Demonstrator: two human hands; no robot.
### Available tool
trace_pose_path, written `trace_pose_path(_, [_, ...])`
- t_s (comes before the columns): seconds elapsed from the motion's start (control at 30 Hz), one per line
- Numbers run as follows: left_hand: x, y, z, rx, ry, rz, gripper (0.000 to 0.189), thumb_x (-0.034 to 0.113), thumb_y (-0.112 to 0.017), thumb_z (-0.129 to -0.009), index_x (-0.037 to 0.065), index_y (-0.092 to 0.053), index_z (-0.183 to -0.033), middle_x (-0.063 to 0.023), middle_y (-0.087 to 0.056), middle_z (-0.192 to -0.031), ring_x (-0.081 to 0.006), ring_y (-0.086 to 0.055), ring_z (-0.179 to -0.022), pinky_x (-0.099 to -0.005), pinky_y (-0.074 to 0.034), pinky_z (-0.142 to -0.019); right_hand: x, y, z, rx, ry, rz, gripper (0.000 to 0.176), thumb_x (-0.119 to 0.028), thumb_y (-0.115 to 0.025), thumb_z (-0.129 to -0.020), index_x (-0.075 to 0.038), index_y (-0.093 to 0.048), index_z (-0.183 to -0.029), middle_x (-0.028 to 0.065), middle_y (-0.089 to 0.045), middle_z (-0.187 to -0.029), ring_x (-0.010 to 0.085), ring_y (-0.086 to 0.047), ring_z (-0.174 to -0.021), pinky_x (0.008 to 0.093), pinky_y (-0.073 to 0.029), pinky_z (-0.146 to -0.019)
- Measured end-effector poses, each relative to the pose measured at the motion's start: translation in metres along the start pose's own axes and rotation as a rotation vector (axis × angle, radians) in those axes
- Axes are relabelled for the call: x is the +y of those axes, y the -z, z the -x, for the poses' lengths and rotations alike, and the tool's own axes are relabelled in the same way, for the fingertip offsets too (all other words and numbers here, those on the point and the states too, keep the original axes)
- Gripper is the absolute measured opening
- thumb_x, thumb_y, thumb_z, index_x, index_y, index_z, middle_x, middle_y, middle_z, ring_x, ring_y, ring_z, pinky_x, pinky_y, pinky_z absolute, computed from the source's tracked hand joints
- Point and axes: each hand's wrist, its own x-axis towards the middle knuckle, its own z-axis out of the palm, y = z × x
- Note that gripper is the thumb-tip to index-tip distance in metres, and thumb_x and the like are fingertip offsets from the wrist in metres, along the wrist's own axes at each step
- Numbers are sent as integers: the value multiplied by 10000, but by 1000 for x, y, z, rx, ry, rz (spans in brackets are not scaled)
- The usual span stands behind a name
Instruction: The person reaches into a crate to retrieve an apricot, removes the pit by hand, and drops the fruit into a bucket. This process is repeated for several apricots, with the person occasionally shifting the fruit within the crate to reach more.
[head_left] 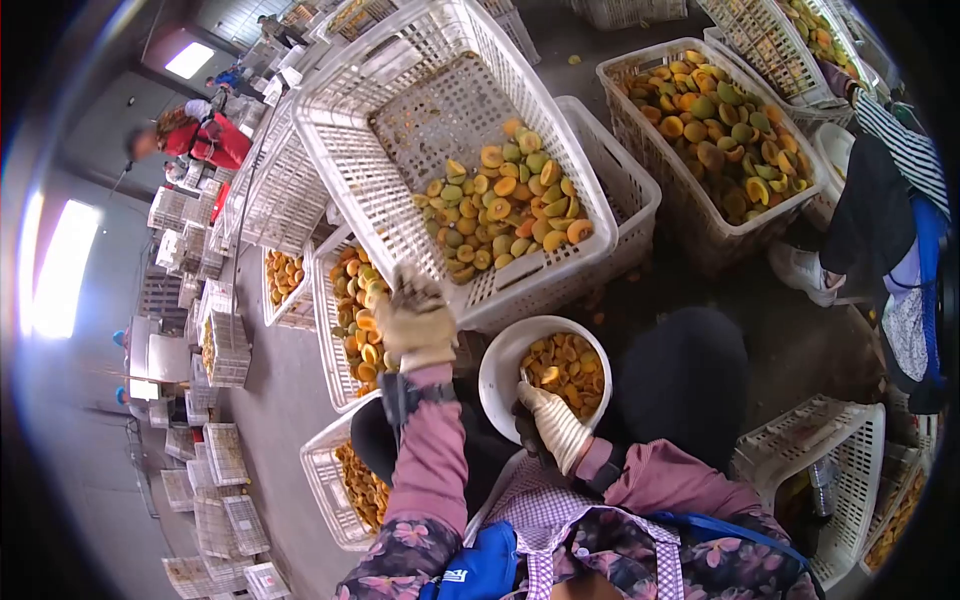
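My left hand [418,325], in a cream and dark work glove, is raised at the near corner of a large tilted white crate [345,165]; its fingers are smeared by motion. Inside that crate lie green and orange apricots [500,205], gathered toward the near right side. My right hand [552,425], in a striped knit glove with dark fingers, is closed at the rim of a white bucket [497,365]. A small shiny bit shows at its fingertips, and I cannot tell what it holds. The bucket contains orange apricot pieces [565,370].
Left of my legs stand crates of apricot halves [357,310] and darker pieces [360,485]. A full apricot crate [720,135] is at the right, near a seated person [890,220]. A tipped white crate [825,440] lies lower right. Crate stacks and several people are farther off.
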Motion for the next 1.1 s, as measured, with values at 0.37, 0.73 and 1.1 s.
trace_pose_path(0.37, [-81,81,-144,-375,651,-2742,639,376,-607,-741,115,-441,-1300,-192,-418,-1343,-341,-448,-1205,-415,-376,-995,-3,1,-26,63,94,180,313,-407,-483,-891,-99,-501,-843,2,-437,-584,114,-403,-441,256,-332,-393])
trace_pose_path(0.73, [-73,33,-66,-258,304,-1065,334,131,-538,-765,50,-539,-1089,-110,-590,-922,-275,-564,-895,-372,-469,-770,9,22,-47,193,539,277,274,-349,-502,-905,-86,-574,-930,8,-541,-709,97,-485,-551,262,-408,-497])
trace_pose_path(1.1, [-78,0,116,173,396,-369,362,309,-379,-976,14,-515,-1135,-75,-575,-1006,-156,-549,-900,-271,-444,-832,-3,7,-20,301,665,890,400,-277,-497,-896,-21,-493,-1203,250,-608,-961,390,-583,-874,394,-463,-729])
